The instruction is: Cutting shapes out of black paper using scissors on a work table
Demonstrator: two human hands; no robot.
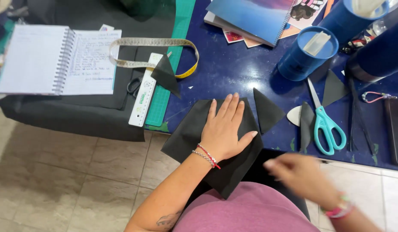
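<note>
My left hand (227, 129) lies flat, fingers spread, on a folded piece of black fabric (188, 135) that hangs over the front edge of the dark blue table (224, 64). My right hand (300, 174), blurred, hovers low at the table's front edge to the right of the fabric, and nothing shows in it. A black fabric triangle (267, 111) lies just right of my left hand. Teal-handled scissors (325, 124) rest further right.
An open spiral notebook (57, 58), a measuring tape (154, 43), a white ruler (143, 96) and a green cutting mat (177, 34) sit at the left on black cloth. Blue round tins (304, 56), more black scraps (334, 88) and a notebook (255, 17) stand behind.
</note>
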